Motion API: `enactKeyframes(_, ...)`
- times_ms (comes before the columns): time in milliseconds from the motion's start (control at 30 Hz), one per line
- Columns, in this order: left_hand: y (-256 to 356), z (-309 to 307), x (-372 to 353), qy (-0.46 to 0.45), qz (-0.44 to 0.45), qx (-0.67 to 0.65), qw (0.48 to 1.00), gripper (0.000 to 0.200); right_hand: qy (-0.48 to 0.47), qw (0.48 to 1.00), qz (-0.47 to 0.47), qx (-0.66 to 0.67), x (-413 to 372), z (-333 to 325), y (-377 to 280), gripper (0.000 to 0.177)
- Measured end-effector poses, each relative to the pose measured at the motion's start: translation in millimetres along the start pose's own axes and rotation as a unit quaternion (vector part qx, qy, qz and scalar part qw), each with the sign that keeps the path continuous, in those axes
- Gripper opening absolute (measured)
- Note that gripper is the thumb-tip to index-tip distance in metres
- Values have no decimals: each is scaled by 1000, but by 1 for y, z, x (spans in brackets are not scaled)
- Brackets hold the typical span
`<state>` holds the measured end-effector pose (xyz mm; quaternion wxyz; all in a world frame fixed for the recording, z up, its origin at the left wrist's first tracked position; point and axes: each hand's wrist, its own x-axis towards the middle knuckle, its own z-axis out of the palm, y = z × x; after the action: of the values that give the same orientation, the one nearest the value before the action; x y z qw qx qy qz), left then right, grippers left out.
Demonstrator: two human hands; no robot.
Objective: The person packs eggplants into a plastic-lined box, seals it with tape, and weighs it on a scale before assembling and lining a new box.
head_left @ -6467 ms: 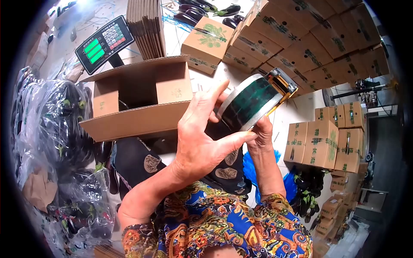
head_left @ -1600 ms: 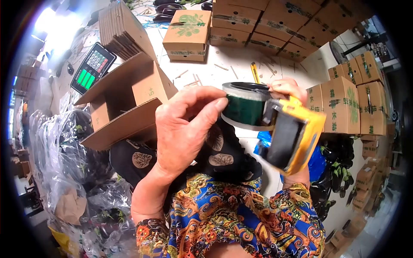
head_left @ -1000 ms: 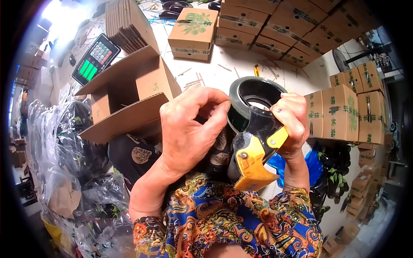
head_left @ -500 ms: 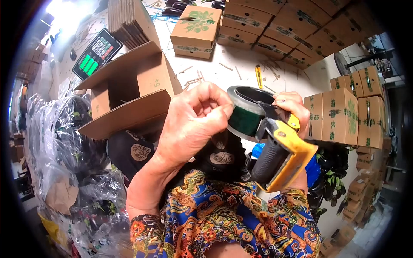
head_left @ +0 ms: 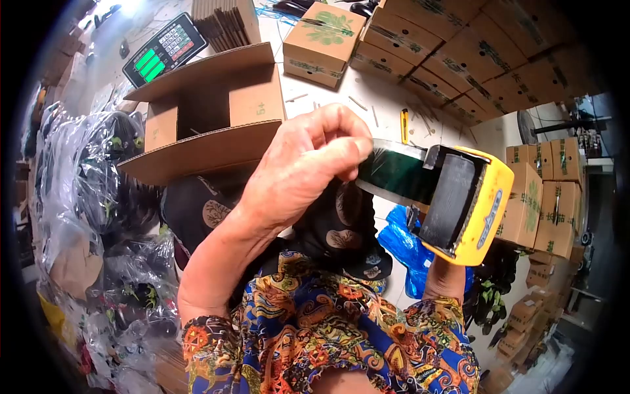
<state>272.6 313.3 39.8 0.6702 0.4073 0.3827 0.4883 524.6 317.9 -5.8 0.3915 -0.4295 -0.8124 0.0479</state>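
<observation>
My left hand (head_left: 315, 148) is closed in a pinch on the end of a dark green tape strip (head_left: 400, 172) with clear edges. The strip runs across to a yellow tape dispenser (head_left: 485, 207) with a black roller, raised in front of my chest. Behind the dispenser is my right hand (head_left: 447, 279), gripping it; only the wrist area shows and the fingers are hidden. Left of my left hand stands a cardboard box (head_left: 203, 154) with its top flaps open. Its dark inside cannot be made out.
A scale display (head_left: 164, 49) and upright flattened cardboard (head_left: 223, 23) are behind the open box. Closed cartons (head_left: 325, 39) stand at the back and right. A yellow cutter (head_left: 404, 126) lies on the floor. Clear plastic bags (head_left: 85, 184) fill the left; a blue bag (head_left: 407, 249) lies right.
My right hand has turned the dispenser and moved it right, away from my left hand. A length of tape now spans the gap. The view has shifted slightly.
</observation>
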Motion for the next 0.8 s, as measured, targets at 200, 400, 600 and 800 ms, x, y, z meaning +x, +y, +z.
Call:
enactKeyframes(200, -9, -8, -4, 84, 37, 27, 995, 28, -8, 998, -23, -66, -12, 8, 16, 47)
enactKeyframes(400, -1, -12, -22, 86, 148, 176, 970, 36, -9, 989, -45, -138, -13, 11, 23, 47)
enactKeyframes(600, 23, -109, -41, 255, 377, 701, 549, 57, 105, 988, 67, 89, 37, 13, 8, 41)
enactKeyframes(800, 23, -195, -40, 286, 283, 799, 447, 70, 125, 938, 54, 318, 141, 57, -8, 36)
